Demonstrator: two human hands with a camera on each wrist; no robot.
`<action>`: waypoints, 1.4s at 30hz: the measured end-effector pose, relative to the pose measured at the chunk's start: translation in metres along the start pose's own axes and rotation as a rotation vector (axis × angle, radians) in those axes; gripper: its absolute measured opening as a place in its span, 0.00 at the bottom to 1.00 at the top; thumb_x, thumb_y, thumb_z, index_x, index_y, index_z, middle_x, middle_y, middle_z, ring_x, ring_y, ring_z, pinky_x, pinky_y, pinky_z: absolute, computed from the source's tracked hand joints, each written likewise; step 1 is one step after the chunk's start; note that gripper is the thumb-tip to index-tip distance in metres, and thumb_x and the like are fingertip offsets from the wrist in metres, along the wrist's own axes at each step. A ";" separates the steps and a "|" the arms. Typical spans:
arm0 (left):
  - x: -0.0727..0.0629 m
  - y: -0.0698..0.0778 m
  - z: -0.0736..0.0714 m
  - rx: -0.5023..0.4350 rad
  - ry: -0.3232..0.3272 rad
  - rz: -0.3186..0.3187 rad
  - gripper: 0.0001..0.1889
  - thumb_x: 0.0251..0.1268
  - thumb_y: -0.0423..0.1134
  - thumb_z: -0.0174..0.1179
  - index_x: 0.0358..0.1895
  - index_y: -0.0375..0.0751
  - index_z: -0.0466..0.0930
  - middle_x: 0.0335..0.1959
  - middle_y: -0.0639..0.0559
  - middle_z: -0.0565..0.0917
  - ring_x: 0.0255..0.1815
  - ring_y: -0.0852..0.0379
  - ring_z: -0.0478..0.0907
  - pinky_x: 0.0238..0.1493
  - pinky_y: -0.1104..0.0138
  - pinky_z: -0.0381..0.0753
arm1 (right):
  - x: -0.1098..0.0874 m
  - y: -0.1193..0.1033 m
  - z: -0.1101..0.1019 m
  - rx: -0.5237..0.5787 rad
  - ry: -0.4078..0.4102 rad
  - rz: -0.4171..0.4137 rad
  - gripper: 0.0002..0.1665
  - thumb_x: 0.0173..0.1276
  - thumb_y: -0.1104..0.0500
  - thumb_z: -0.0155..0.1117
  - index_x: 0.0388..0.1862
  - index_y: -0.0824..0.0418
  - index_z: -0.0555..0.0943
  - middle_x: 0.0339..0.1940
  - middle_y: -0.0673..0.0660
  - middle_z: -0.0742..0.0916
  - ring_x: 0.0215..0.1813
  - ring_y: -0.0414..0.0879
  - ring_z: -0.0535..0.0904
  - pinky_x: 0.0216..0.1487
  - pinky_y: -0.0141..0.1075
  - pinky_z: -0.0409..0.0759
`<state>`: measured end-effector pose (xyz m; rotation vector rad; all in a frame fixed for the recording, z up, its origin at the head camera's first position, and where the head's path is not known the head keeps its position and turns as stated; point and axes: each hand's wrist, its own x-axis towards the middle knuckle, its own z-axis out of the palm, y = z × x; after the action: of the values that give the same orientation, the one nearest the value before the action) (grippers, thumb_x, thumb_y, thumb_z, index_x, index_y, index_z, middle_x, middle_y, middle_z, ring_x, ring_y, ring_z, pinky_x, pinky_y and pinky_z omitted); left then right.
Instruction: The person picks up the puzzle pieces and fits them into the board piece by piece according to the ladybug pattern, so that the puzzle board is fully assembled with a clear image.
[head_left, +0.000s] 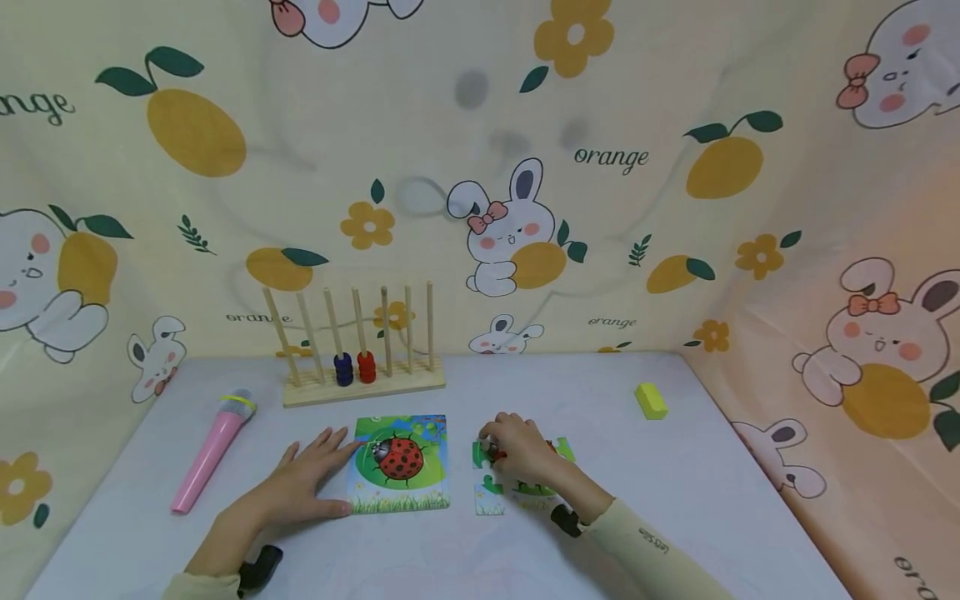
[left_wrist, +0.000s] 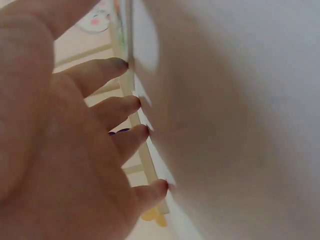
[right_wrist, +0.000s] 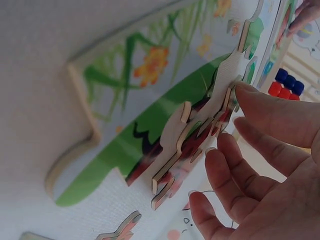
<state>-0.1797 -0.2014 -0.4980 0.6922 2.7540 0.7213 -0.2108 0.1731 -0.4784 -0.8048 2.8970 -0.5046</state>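
On the table's left part my left hand lies with fingers spread. Its index fingertip and thumb are at the left edge of a square ladybug picture board. To the right of that board, my right hand pinches a red and green jigsaw piece between thumb and fingers, over other pieces. A grassy corner piece lies just below, nearest the board. In the right wrist view a large piece with orange flowers lies flat. The right hand covers part of the puzzle in the head view.
A wooden peg rack with blue beads and red beads stands at the back. A pink toy microphone lies at the left, and a yellow block at the back right. A printed curtain hangs behind the table.
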 end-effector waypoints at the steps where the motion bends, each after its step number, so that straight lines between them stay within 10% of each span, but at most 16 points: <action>1: -0.001 0.001 0.000 0.034 0.003 -0.002 0.51 0.52 0.69 0.66 0.76 0.45 0.64 0.78 0.35 0.56 0.77 0.29 0.47 0.65 0.26 0.39 | 0.000 0.000 0.000 0.000 -0.001 0.001 0.24 0.56 0.69 0.76 0.53 0.62 0.83 0.37 0.53 0.80 0.41 0.47 0.72 0.41 0.41 0.66; 15: -0.008 0.015 0.004 0.354 0.092 0.023 0.39 0.65 0.66 0.57 0.72 0.44 0.71 0.71 0.36 0.70 0.72 0.33 0.63 0.66 0.29 0.53 | 0.000 0.003 -0.003 0.044 -0.028 -0.007 0.21 0.57 0.68 0.75 0.51 0.62 0.84 0.38 0.53 0.79 0.40 0.46 0.69 0.41 0.41 0.64; 42: -0.013 0.007 0.012 0.286 0.089 -0.053 0.47 0.59 0.76 0.52 0.73 0.47 0.69 0.74 0.36 0.65 0.74 0.33 0.60 0.64 0.28 0.56 | 0.003 0.003 -0.004 0.081 -0.034 0.009 0.22 0.55 0.70 0.75 0.50 0.62 0.83 0.37 0.54 0.78 0.42 0.49 0.70 0.43 0.46 0.67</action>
<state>-0.1621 -0.1969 -0.5035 0.6502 2.9787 0.3571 -0.2155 0.1755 -0.4757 -0.7808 2.8278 -0.5968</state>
